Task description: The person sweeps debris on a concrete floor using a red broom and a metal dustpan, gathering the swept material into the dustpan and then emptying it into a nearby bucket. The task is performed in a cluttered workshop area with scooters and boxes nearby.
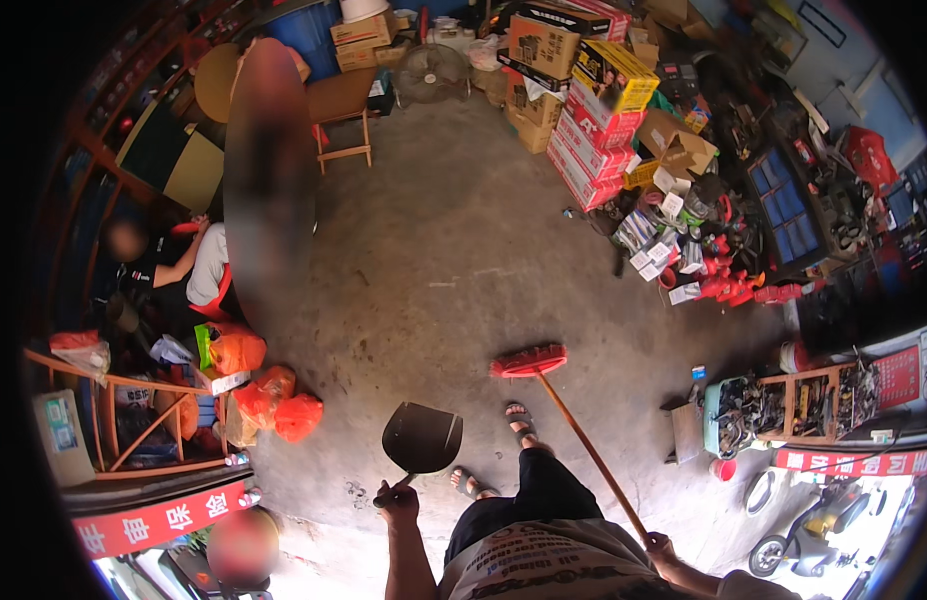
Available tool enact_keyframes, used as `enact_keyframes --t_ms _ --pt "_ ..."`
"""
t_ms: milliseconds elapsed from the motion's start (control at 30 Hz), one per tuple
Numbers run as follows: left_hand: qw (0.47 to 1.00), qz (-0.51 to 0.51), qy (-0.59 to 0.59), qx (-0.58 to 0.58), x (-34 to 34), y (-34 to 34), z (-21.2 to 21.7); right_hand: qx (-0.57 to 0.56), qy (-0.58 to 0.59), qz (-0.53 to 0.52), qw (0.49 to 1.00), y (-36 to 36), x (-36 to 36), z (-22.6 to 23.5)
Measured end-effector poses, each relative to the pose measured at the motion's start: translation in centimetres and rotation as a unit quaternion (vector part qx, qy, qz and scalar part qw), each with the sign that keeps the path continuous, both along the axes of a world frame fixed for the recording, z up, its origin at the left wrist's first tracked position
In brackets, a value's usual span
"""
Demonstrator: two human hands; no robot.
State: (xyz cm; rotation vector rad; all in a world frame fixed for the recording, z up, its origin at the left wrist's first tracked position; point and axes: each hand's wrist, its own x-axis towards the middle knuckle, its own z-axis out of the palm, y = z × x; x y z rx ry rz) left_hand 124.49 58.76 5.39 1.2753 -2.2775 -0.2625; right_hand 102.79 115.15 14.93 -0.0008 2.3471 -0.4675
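On the concrete floor, left hand grips dustpan, right hand broom.

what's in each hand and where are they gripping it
The left hand holds a black dustpan by its short handle; the right hand grips a red broom at the top of its stick.

Hands gripping dustpan, red broom

You are wearing a pale printed shirt and dark trousers. Open sandals are showing on your feet.
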Motion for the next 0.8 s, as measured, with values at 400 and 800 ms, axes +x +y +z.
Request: enact_keyframes --t_ms 400,800 --pt "0.992 0.115 -0.04 0.032 6.1 3.4 0.2 -0.095 0.14 0.245 0.955 -32.6 -17.9 -9.2" --pt "0.964 0.227 -0.133 0.037 8.7 11.4 3.3 -0.118 -0.134 0.267 0.947 -67.9 -21.5 -11.0"
